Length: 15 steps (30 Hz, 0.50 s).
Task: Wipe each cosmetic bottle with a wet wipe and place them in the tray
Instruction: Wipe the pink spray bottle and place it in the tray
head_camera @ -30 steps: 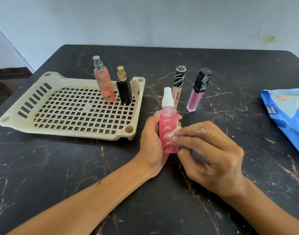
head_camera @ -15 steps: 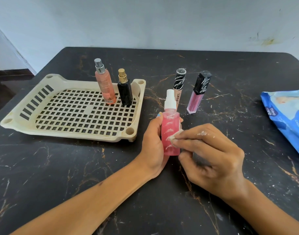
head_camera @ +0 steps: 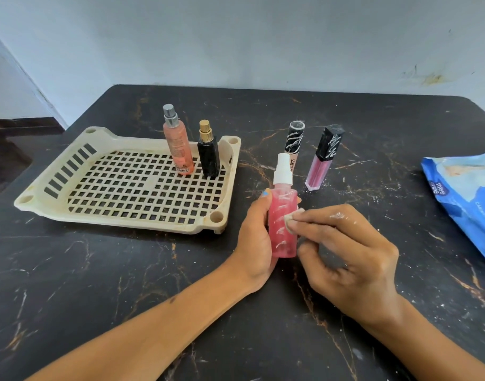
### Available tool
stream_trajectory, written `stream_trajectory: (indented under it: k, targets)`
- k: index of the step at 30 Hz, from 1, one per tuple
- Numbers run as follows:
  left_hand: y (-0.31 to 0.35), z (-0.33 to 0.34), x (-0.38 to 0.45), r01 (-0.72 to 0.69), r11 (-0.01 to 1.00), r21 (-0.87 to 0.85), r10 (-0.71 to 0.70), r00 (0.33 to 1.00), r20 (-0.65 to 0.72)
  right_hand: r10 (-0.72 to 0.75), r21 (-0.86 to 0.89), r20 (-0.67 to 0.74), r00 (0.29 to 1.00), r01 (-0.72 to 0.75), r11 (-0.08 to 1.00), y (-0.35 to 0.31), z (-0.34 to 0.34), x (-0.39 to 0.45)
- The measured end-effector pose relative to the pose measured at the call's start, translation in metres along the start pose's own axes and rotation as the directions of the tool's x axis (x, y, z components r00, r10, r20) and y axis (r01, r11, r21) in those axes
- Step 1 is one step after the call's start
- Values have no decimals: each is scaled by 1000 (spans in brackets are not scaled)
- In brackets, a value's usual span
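Head view: the left hand (head_camera: 256, 237) grips a pink spray bottle (head_camera: 283, 224) upright just right of the tray (head_camera: 120, 224). The right hand (head_camera: 346, 259) pinches a wipe (head_camera: 291, 220) against it. Two bottles (head_camera: 178, 144) stand inside the tray's far right corner.

Left hand (head_camera: 256, 237) curled in a grip; right hand (head_camera: 348, 259) pinching, fingers bent

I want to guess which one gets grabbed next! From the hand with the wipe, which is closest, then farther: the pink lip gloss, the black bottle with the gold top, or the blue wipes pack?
From the right hand:
1. Pink lip gloss, standing just beyond it on the table.
2. Blue wipes pack, off to the right edge.
3. Black bottle, away to the left, in the tray.
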<state>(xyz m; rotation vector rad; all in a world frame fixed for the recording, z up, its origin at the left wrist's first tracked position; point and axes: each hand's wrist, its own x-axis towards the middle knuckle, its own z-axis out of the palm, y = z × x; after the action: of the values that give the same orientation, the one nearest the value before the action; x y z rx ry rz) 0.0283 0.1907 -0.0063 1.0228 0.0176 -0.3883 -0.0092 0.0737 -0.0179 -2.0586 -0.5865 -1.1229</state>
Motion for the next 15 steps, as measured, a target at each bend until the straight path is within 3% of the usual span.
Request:
stream_trajectory:
  k: [15]
  targets:
    - [3,2,-2,-11,1000,3,11,1000,7,18,-15,28,999,-17,1000,-5,-3,-9]
